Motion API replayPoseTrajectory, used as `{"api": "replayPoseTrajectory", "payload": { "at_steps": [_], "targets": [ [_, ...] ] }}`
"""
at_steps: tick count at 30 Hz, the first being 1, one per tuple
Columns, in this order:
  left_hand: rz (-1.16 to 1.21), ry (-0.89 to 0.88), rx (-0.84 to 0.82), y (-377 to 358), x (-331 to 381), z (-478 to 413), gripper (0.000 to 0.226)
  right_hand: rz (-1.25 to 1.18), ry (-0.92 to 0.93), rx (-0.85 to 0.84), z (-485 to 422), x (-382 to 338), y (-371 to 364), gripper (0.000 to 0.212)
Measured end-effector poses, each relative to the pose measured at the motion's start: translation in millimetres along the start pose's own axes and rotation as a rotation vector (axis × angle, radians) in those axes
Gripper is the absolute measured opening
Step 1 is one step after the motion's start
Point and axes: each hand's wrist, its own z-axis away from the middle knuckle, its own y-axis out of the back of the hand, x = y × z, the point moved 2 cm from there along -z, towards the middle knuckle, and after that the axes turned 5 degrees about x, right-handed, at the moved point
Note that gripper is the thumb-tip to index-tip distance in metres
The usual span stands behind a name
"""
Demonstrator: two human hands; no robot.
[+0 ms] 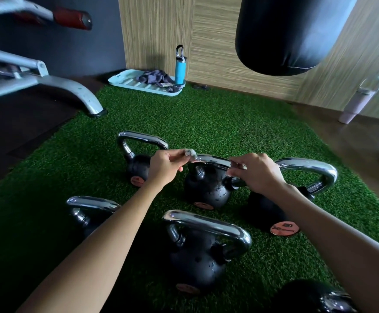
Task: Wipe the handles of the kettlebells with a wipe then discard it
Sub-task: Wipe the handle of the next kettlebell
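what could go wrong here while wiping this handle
1. The wipe is bunched into a small wad in the left hand, so parts of the handle may get missed.
2. The right hand pinches the handle's other end, close to the neighbouring kettlebell, so the knuckles could knock its steel.

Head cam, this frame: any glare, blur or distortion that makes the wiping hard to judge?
Head view: glare streaks on the chrome middle kettlebell handle, so the wipe pinched by the left hand blends into it; head view, top left, the red-padded bar is smeared by blur; head view, wide-angle lens bows the wooden wall; left floor is underexposed.
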Motion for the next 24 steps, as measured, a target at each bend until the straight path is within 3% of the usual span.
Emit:
{"api": "replayPoseTrajectory", "payload": {
  "at_steps": [4,7,10,13,15,19,22,24],
  "targets": [
    [-0.131,0.24,0.029,-2.3,-18.7,4.7,0.032,-0.05,-0.005,0.012,-1.8,2.3,-7.5,0.043],
    [-0.165,0.321,0.001,-10.9,-26.5,10.0,0.026,-0.104,-0.043,0.012,-2.2,2.2,-10.8,0.053],
    [-0.189,0.305,0.012,-8.5,-19.0,6.4,0.02,-0.071,-0.058,0.004,-2.2,1.7,-8.2,0.025],
    [-0.076,0.36,0.074,-5.3,-11.6,1.6,0.016,0.024,-0.087,0.007,-0.4,-7.3,-1.4,0.024],
    [0.011,0.511,0.091,-9.3,-8.8,-1.8,0.019,0.052,-0.112,0.028,-2.2,-14.7,-2.7,0.029],
    [0.215,0.846,-0.028,-22.9,2.1,-10.6,0.022,0.088,-0.168,0.063,-14.0,-34.7,-7.7,0.036],
    [0.268,0.864,-0.061,-28.1,15.3,-18.9,0.016,0.067,-0.212,0.016,-26.7,-39.8,-3.5,0.036],
    [0.337,0.824,0.004,-30.2,18.1,-20.4,0.027,0.02,-0.195,-0.081,-34.7,-31.3,-2.0,0.031]
  ]
}}
